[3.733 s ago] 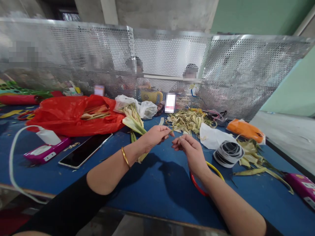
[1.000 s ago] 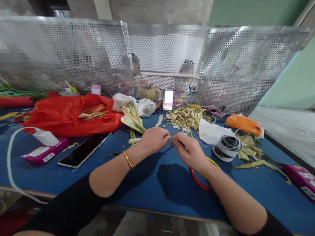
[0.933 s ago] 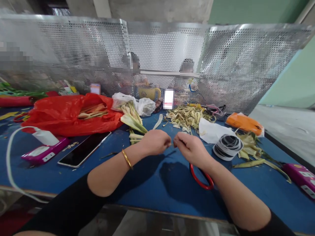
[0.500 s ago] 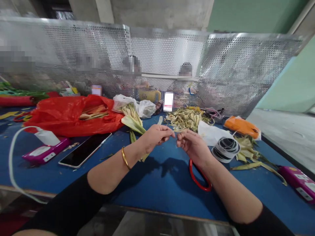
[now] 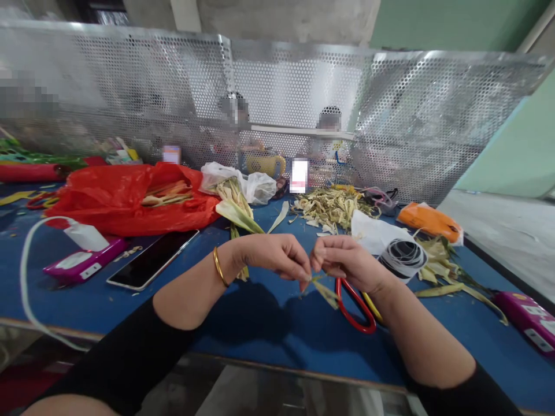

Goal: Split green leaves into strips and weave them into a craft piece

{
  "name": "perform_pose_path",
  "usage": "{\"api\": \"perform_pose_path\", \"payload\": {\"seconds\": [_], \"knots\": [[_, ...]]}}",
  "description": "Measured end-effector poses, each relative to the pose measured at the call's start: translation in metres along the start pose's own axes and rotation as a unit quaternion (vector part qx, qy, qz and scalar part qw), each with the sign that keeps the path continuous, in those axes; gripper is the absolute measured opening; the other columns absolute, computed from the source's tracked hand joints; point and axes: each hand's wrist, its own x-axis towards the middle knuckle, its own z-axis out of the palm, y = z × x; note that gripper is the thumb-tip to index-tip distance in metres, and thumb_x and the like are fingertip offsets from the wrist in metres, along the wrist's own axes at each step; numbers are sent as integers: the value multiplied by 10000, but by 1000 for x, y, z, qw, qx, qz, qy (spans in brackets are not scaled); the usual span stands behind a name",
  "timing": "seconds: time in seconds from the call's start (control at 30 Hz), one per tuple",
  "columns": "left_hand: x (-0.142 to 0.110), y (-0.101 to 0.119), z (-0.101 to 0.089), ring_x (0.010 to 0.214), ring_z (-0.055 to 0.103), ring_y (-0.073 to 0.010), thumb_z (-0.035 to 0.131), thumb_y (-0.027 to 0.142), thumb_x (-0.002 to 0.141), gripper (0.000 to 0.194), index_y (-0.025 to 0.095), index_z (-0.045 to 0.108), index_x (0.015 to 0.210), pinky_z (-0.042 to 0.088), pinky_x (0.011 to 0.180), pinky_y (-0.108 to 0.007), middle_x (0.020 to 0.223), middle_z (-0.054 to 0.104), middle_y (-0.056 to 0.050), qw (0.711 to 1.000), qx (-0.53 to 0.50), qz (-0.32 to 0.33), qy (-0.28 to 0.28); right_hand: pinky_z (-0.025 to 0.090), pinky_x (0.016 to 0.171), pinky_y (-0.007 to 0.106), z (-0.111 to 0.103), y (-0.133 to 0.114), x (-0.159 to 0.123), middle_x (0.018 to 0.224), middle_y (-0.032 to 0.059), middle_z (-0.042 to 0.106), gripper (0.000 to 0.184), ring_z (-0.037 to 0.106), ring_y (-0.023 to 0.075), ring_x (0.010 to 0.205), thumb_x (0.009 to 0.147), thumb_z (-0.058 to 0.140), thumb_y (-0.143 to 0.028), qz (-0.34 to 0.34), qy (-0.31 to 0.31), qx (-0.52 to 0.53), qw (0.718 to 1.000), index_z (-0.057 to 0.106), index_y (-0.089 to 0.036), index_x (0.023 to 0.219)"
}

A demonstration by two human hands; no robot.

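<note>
My left hand (image 5: 284, 255), with a gold bangle at the wrist, is closed in a downward pinch. From its fingertips a small pale green strip of corn husk (image 5: 326, 293) sticks out to the right. Close against it, my right hand (image 5: 344, 257) has its thumb and fingers pressed together; what they hold is hidden. Beneath the right wrist lie scissors with red and yellow handles (image 5: 356, 309), partly covered. Larger corn husks (image 5: 237, 215) lie beyond my left hand, and a heap of torn husk pieces (image 5: 332, 208) lies beyond my right.
On the blue table (image 5: 260, 346) are a red plastic bag (image 5: 99, 199), phone (image 5: 151, 260), purple power strip (image 5: 82, 263), white-black roll (image 5: 401, 257), white paper (image 5: 373, 231), orange packet (image 5: 429, 222) and another purple device (image 5: 526, 318). A perforated metal screen (image 5: 295, 86) stands behind; people sit beyond it.
My hands have come together and my left fingers now point down. The husk strip shows below them, where earlier only a tiny bit was visible between the fingertips.
</note>
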Motion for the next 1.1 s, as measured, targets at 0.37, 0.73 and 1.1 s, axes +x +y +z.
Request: {"api": "perform_pose_path", "payload": {"seconds": [0.37,0.73,1.1], "knots": [[33,-13,18,356,225,-28,531,193,791,137,149,530,661,141,354,-159,478,332,83,867,-363,-25,341,428,579,242,9,15,12,687,3,634,160,546,109,577,778,622,-308,-128,241,22,962,585,-187,680],[50,-37,26,458,461,-61,555,108,703,142,133,541,564,329,412,-164,528,508,15,850,-387,-48,355,451,607,273,4,27,17,594,-13,594,227,565,136,580,831,543,-372,-124,189,-123,966,552,-203,680],[53,-42,22,659,661,-142,554,80,826,109,78,663,830,554,690,-265,734,683,-70,751,-569,-82,324,409,547,262,-1,31,20,553,-73,474,133,488,124,514,796,588,-329,-163,276,-142,936,501,-229,815]]}}
